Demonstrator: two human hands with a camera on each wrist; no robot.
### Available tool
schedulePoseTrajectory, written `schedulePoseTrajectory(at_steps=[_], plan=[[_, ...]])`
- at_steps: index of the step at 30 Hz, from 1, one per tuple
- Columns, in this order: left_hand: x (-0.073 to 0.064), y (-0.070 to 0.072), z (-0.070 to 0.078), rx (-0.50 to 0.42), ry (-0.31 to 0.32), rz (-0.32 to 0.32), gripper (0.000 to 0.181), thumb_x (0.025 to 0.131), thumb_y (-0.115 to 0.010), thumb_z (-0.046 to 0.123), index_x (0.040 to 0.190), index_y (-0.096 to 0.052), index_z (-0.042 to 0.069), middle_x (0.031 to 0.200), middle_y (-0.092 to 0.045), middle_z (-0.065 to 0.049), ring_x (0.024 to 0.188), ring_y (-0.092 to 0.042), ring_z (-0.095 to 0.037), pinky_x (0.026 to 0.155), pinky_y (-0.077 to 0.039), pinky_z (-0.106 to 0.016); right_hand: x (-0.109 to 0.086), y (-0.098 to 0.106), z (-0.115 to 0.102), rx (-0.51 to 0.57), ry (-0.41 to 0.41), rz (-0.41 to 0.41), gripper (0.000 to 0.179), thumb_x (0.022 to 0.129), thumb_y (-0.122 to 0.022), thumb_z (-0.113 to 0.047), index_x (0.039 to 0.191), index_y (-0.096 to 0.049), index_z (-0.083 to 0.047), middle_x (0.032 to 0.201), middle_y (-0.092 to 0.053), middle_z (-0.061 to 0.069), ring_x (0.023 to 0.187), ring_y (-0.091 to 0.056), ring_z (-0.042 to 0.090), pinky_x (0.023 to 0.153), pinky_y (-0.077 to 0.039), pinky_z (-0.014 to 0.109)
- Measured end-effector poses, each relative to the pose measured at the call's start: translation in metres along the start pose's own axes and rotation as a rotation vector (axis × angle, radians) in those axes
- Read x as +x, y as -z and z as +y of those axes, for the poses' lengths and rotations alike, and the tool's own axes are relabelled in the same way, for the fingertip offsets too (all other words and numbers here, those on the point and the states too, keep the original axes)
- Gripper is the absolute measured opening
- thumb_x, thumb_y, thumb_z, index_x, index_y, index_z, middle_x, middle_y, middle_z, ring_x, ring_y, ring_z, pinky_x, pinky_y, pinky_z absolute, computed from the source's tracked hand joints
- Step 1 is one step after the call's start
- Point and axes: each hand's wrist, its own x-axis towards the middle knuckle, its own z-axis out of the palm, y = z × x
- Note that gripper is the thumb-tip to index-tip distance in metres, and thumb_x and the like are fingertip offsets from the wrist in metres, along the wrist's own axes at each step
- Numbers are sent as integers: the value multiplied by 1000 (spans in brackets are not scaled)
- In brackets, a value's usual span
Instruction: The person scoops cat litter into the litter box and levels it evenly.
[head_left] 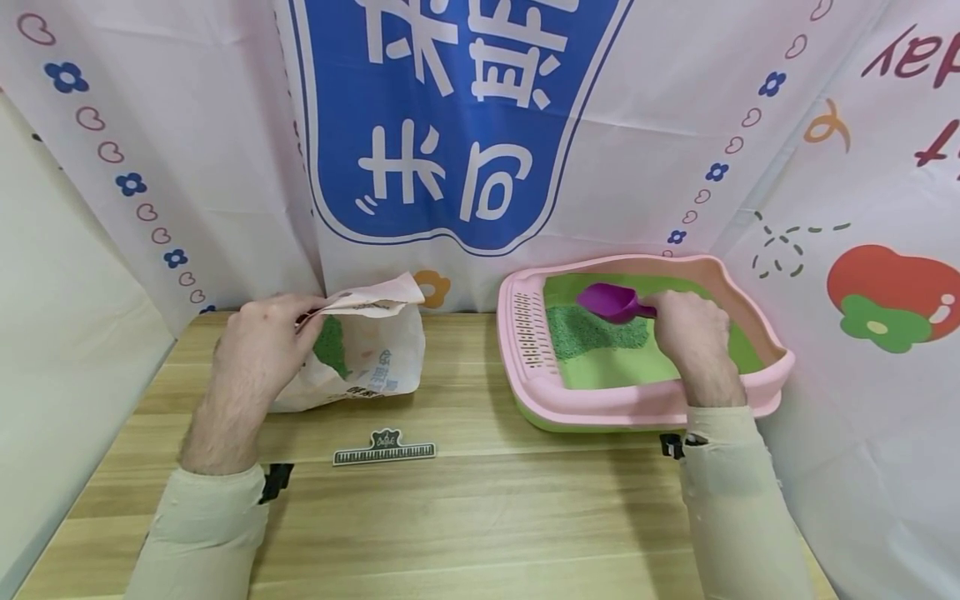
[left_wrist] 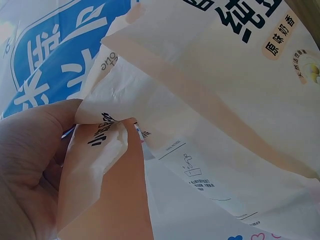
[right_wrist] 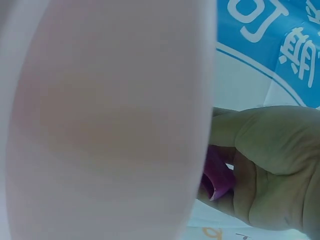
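My left hand [head_left: 262, 346] pinches the top edge of a white printed paper bag [head_left: 390, 350], whose mouth gapes; green granules [head_left: 330, 346] show inside it. The left wrist view has the thumb and fingers at the folded edge of the bag [left_wrist: 200, 125]. On the right, my right hand [head_left: 690, 333] grips the handle of a purple scoop [head_left: 611, 302] over a pink and green litter tray [head_left: 600, 404]. A patch of green litter [head_left: 592, 333] lies in the tray's left part. In the right wrist view, fingers curl round the purple handle [right_wrist: 218, 175]; the tray's wall hides the scoop's bowl.
A flat bag clip [head_left: 385, 450] with a piano-key pattern lies on the wooden table [head_left: 465, 517] in front of the bag. Printed cloth [head_left: 600, 167] hangs behind the table and along its right side. The tray has a slotted ledge [head_left: 528, 329] at its left end.
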Motion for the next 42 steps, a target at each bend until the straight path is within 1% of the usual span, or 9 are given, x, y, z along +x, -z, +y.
schedulePoseTrajectory(at_steps=[4,7,12,17,22,29,35,38,42], plan=[[0,0,0,1,-4,0,23,112,-78,14,131,-85,3,126,-86,-30,99,-85,-58,79,-67,-75,-4,5,-6,2,-2,-1,43,113,-60,-3,143,-83,-23,111,-83,30,97,-76,54,75,-62,70],[0,1,1,1,-6,1,23,112,-78,14,131,-85,3,125,-86,-30,99,-86,-57,78,-68,-75,-8,10,-10,7,-2,7,46,112,-59,-2,145,-83,-25,110,-83,30,95,-75,53,72,-61,68],[0,1,0,0,-1,4,22,112,-78,14,131,-85,4,126,-86,-29,100,-85,-58,79,-67,-76,-15,17,-20,30,28,50,52,111,-57,-1,149,-81,-29,112,-85,28,93,-75,50,69,-59,66],[0,1,0,3,1,2,22,113,-78,15,131,-85,4,126,-86,-29,101,-85,-59,79,-67,-77,-18,21,-33,37,62,102,45,114,-60,-6,146,-83,-29,103,-85,22,84,-73,44,66,-58,62],[0,0,-1,1,0,4,23,113,-78,15,131,-86,4,126,-86,-29,100,-85,-59,79,-67,-76,-19,22,-47,35,93,147,40,118,-62,-11,145,-83,-31,102,-86,17,80,-73,41,65,-58,60],[0,0,-1,1,-2,6,22,113,-78,15,130,-86,4,126,-86,-29,100,-85,-59,79,-67,-77,-19,20,-70,28,116,128,43,121,-56,-12,147,-82,-34,110,-87,16,88,-77,43,68,-61,61],[0,0,-1,1,-2,2,22,113,-78,14,131,-85,4,126,-86,-29,101,-85,-59,80,-67,-77,-18,15,-88,33,153,137,42,122,-55,-14,145,-83,-34,106,-85,10,86,-74,39,66,-60,57],[0,0,-1,2,-7,4,22,112,-78,14,130,-86,4,125,-86,-29,101,-85,-58,80,-67,-77,-17,12,-98,29,172,137,39,123,-56,-16,144,-84,-33,109,-87,8,88,-76,38,67,-61,56],[0,0,-1,8,-29,16,22,112,-78,14,130,-86,4,124,-86,-29,100,-85,-57,80,-67,-76,-16,9,-110,21,208,134,35,122,-60,-18,143,-84,-32,122,-90,6,92,-81,37,70,-65,55]])
